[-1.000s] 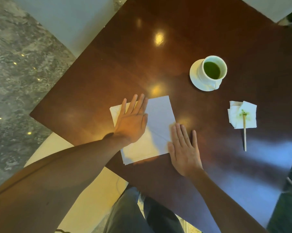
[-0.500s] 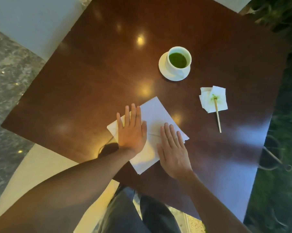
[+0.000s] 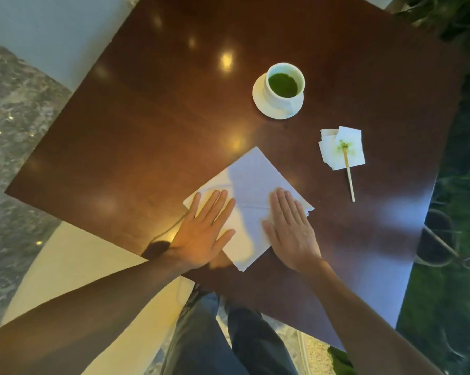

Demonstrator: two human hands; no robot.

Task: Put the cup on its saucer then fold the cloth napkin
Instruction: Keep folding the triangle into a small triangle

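- Pressing flat on the white cloth napkin (image 3: 251,185) near the table (image 3: 147,117) edge: left hand (image 3: 201,234) and right hand (image 3: 290,228), fingers straight, spread apart.
- Lying farther right: stained paper tissue (image 3: 342,150) bearing a wooden stirrer (image 3: 348,171).
- Sitting beyond, unobstructed: cup (image 3: 285,83) on saucer (image 3: 263,105).

You are seated at a café or lounge table. The evidence: a polished dark wood table (image 3: 152,125) reflecting ceiling lights, a white cup (image 3: 285,85) of green tea on a saucer (image 3: 261,102) toward the table's far side, and a stained paper napkin (image 3: 355,155) with a wooden stirrer (image 3: 350,182) right of it. Around the table you see marble floor (image 3: 15,117), a cream cushioned seat (image 3: 74,263) and green plants (image 3: 455,25).
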